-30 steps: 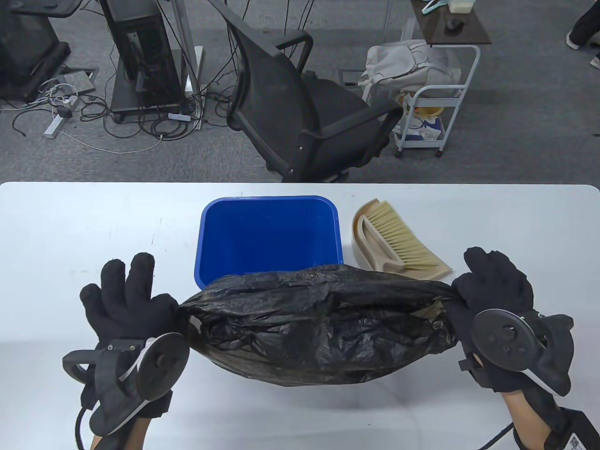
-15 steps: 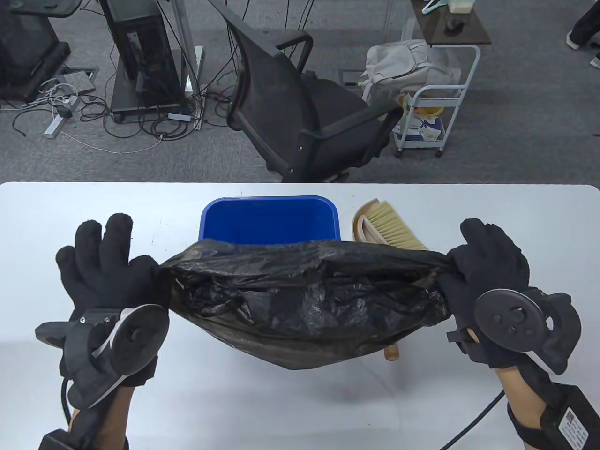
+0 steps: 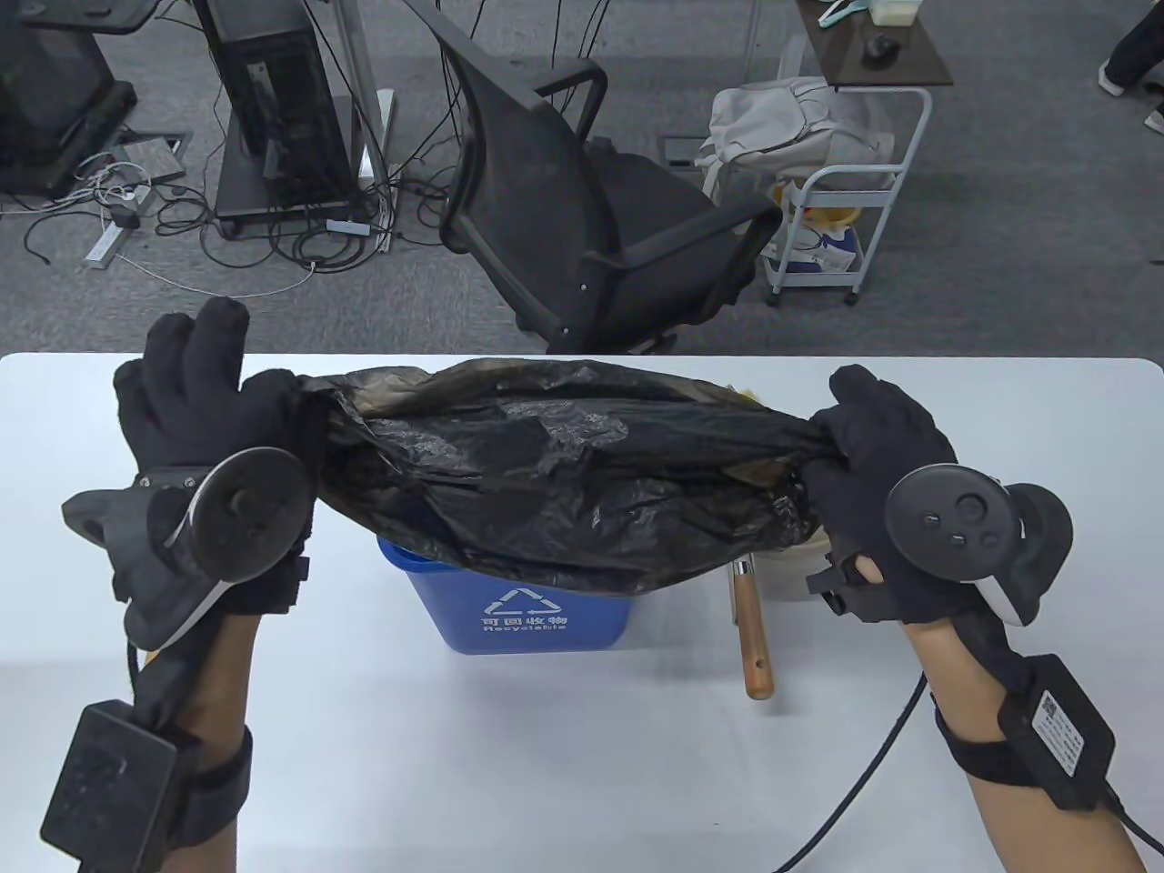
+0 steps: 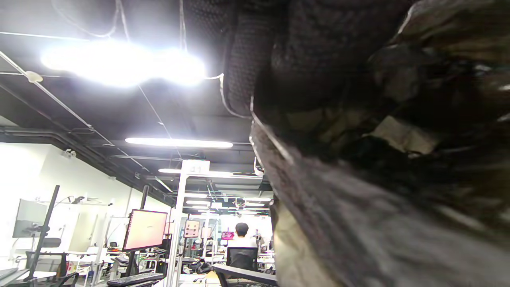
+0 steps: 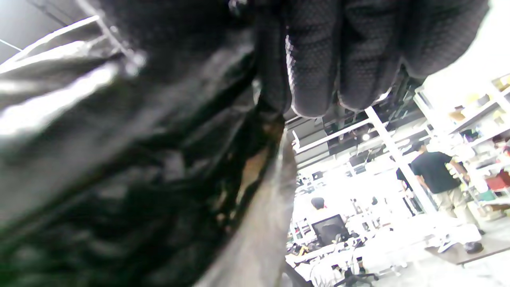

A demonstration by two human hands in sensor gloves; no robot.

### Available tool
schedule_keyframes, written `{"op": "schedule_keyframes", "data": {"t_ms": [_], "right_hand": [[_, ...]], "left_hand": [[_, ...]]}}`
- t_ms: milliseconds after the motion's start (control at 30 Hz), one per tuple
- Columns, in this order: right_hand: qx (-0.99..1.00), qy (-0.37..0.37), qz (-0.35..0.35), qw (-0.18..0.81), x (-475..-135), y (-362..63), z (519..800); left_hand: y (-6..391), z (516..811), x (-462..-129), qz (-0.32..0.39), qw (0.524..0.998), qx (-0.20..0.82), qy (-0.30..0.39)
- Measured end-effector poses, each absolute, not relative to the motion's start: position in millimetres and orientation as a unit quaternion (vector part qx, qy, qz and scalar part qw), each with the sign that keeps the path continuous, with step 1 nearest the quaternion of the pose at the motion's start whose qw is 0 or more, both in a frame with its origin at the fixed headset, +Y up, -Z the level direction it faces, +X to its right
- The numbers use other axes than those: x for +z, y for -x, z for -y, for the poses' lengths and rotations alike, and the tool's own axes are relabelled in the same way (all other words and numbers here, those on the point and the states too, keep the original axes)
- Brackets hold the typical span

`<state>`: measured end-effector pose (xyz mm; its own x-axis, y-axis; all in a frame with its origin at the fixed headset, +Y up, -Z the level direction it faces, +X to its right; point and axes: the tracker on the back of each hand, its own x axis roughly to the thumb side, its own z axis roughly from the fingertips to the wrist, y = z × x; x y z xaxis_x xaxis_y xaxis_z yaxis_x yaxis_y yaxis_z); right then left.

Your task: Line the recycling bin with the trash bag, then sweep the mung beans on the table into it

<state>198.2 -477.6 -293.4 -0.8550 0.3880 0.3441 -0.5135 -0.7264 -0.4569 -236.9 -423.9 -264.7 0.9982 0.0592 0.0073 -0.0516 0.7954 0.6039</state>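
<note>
The black trash bag [image 3: 564, 464] hangs stretched between both hands above the blue recycling bin [image 3: 518, 609], hiding the bin's opening. My left hand [image 3: 273, 418] pinches the bag's left end, its other fingers pointing up. My right hand [image 3: 823, 446] grips the bag's right end. Both wrist views show crumpled black plastic [image 4: 378, 159] [image 5: 139, 159] close against the gloved fingers [image 5: 342, 59]. No mung beans are visible.
The brush's wooden handle [image 3: 751, 637] sticks out from under the bag, right of the bin; the brush head and dustpan are hidden. A black office chair [image 3: 591, 209] stands beyond the white table's [image 3: 546, 773] far edge. Cables trail from both wrists.
Both hands have raised the bag and carried it away from me, from in front of the bin to over it. The bag now covers the bin's opening and the brush.
</note>
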Motion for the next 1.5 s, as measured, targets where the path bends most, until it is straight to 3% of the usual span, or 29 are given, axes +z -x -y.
{"op": "schedule_keyframes", "data": {"t_ms": [333,433,600,800,1033,1200,1400,1500], "right_hand": [[0.926,-0.113,0.238,0.271,-327,-178,477],[0.931,-0.111,0.221,0.269,-339,-171,479],[0.942,-0.119,0.187,0.253,-350,-163,487],[0.910,-0.216,0.280,0.218,-310,-148,484],[0.888,-0.377,0.212,0.155,-259,-107,496],[0.905,-0.397,0.139,0.067,-262,-81,524],[0.905,-0.365,0.214,0.051,-276,-70,526],[0.907,-0.367,0.199,0.058,-281,-67,523]], "left_hand": [[256,418,-307,-0.089,0.960,-0.013,-0.264],[262,423,-323,-0.121,0.966,-0.043,-0.224],[273,440,-348,-0.140,0.984,-0.049,-0.102],[272,460,-360,-0.143,0.988,-0.058,-0.019],[263,481,-372,-0.145,0.984,-0.082,0.063],[259,479,-369,-0.141,0.986,-0.065,0.051],[248,457,-346,-0.108,0.993,-0.014,-0.043],[236,443,-325,-0.057,0.993,0.014,-0.100]]}}
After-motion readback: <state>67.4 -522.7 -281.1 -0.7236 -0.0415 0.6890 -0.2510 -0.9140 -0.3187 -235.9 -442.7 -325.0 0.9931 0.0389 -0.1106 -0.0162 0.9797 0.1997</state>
